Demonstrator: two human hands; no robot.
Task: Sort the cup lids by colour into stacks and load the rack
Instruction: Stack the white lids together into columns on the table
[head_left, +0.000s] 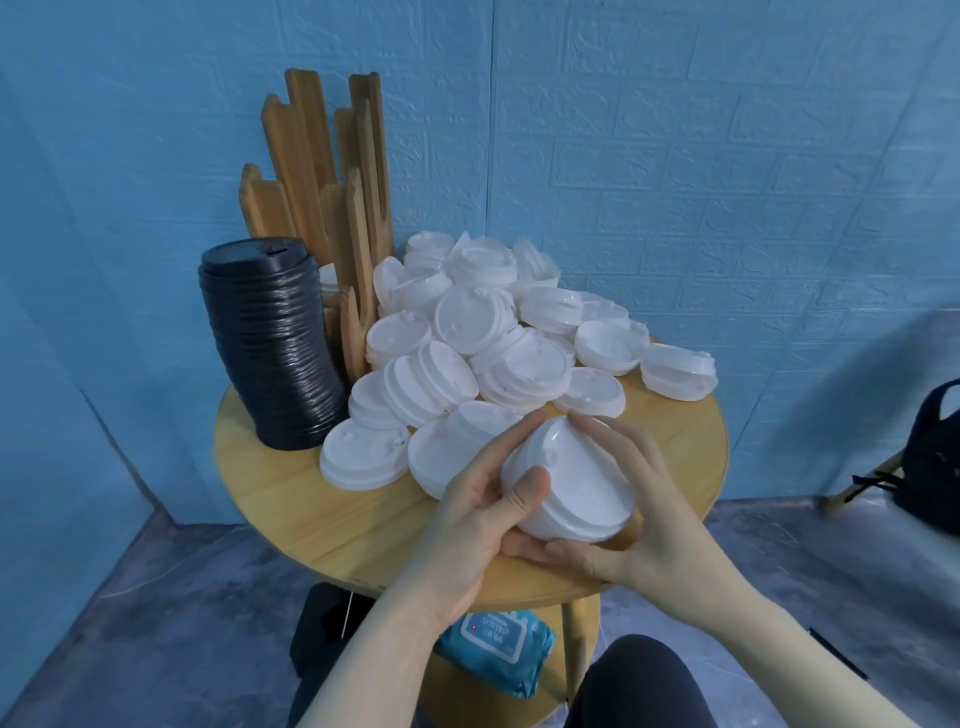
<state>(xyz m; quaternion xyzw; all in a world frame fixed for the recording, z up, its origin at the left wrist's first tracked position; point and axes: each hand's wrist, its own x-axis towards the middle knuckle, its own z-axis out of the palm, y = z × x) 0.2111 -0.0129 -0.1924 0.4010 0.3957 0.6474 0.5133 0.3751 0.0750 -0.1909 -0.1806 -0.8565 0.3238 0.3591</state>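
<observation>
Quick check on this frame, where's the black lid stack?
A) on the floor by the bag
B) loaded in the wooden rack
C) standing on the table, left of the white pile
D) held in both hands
C: the black lid stack stands upright on the round table, in front of the wooden rack and left of the loose white lids; both hands hold white lids instead.
</observation>
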